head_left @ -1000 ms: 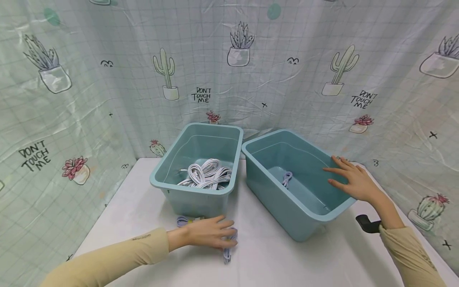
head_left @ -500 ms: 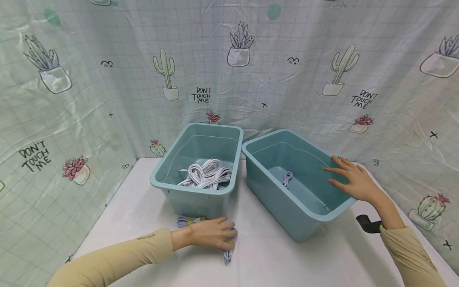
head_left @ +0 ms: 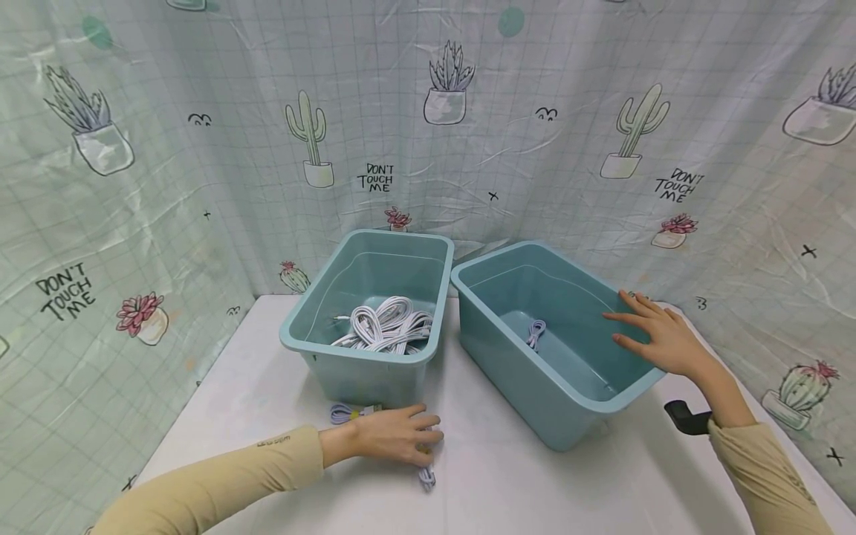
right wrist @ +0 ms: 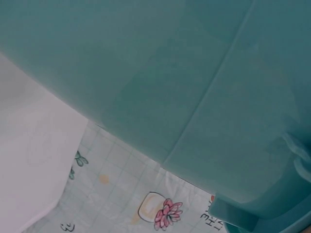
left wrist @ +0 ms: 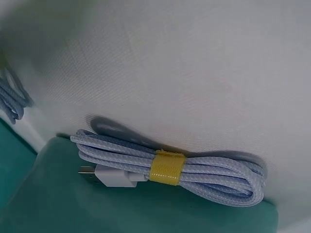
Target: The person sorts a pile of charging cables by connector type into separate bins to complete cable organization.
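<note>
Under the curled fingers of my left hand (head_left: 397, 435) is a tied charging cable (head_left: 426, 479), gripped on the white table; its lower end shows and the rest is mostly hidden. Behind that wrist lies a second charging cable (head_left: 342, 413), folded and lavender-blue. The left wrist view shows this second cable (left wrist: 214, 177) close up, with a yellow strap and a USB plug, beside the left bin. My right hand (head_left: 658, 338) rests at the right bin's (head_left: 515, 371) far-right rim, fingers spread and holding nothing. One lavender cable (head_left: 536, 333) lies in that bin.
The left teal bin (head_left: 368, 375) holds a pile of white cables (head_left: 391, 327). Both bins stand with their rims close together at the back. A patterned curtain (head_left: 388, 111) hangs behind and around the white table (head_left: 508, 490). A black band (head_left: 687, 417) juts from my right wrist.
My left hand's fingers have closed further around the cable, and its lower end has turned slightly to the right. The right hand and both bins have stayed put.
</note>
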`<state>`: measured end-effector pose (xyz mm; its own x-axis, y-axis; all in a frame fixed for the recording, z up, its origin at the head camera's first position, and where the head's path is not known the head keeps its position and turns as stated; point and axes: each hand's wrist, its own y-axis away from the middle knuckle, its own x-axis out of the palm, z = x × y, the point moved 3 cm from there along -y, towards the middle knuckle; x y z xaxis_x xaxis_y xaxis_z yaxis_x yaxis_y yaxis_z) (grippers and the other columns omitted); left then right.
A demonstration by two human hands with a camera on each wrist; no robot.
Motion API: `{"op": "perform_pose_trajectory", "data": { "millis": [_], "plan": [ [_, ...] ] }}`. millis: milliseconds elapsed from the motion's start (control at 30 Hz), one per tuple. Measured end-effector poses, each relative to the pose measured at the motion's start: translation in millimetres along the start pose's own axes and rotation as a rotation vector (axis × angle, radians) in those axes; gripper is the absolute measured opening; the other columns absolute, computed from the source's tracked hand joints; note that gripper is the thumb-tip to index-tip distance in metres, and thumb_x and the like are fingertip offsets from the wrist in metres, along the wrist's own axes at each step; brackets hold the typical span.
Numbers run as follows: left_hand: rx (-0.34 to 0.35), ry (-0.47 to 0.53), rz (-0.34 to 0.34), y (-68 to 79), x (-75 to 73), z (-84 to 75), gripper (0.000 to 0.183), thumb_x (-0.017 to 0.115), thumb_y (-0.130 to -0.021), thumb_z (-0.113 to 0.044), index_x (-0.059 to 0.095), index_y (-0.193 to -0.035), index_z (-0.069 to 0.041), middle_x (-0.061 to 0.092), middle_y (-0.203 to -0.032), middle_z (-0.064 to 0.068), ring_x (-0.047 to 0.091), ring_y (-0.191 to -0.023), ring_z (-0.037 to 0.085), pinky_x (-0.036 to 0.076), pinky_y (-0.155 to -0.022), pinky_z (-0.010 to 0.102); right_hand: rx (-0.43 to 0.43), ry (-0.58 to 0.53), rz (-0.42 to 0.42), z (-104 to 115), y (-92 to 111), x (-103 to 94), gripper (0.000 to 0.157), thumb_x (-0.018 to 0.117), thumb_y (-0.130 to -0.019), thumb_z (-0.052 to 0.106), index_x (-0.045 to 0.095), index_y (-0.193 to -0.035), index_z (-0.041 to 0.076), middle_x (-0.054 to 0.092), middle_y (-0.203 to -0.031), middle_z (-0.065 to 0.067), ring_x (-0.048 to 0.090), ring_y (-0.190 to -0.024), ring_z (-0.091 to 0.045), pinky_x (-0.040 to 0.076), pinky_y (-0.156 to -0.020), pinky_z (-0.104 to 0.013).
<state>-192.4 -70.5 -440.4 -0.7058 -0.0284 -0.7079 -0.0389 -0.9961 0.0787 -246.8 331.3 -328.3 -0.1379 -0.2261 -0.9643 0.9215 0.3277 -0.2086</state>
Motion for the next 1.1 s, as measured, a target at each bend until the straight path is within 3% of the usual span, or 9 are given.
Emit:
{"op": "perform_pose_trajectory", "data": {
  "millis": [600, 933, 1100],
  "plan": [
    [-0.012, 0.046, 0.001, -3.1, -11.5, 2.6, 0.016, 0.046, -0.087, -0.03, 0.051, -0.102, -0.033, 0.05, -0.117, -0.009, 0.046, -0.113, 0.014, 0.041, -0.093, 0.033, -0.002, 0.004, -0.01, 1.0, 0.4, -0.7, 0.049, 0.054, -0.084, 0.041, 0.054, -0.122, 0.009, 0.025, -0.142, -0.025, 0.017, -0.131, -0.046, 0.015, -0.093, -0.069],
    [0.027, 0.025, 0.054, -10.5, -21.6, 7.1, 0.022, 0.046, -0.087, -0.029, 0.05, -0.109, -0.034, 0.05, -0.121, -0.009, 0.046, -0.118, 0.014, 0.041, -0.096, 0.034, 0.001, 0.003, -0.004, 1.5, 0.9, -1.7, 0.049, 0.054, -0.084, 0.04, 0.054, -0.122, 0.009, 0.025, -0.142, -0.025, 0.017, -0.131, -0.046, 0.015, -0.093, -0.068],
    [0.035, -0.022, 0.04, -17.3, -30.2, 15.5, 0.021, 0.045, -0.088, -0.03, 0.05, -0.108, -0.035, 0.051, -0.117, -0.01, 0.047, -0.116, 0.014, 0.04, -0.094, 0.033, -0.002, 0.001, 0.0, 0.5, 1.0, -0.2, 0.049, 0.053, -0.085, 0.04, 0.054, -0.122, 0.009, 0.024, -0.143, -0.024, 0.016, -0.132, -0.045, 0.015, -0.093, -0.068]
  ]
}}
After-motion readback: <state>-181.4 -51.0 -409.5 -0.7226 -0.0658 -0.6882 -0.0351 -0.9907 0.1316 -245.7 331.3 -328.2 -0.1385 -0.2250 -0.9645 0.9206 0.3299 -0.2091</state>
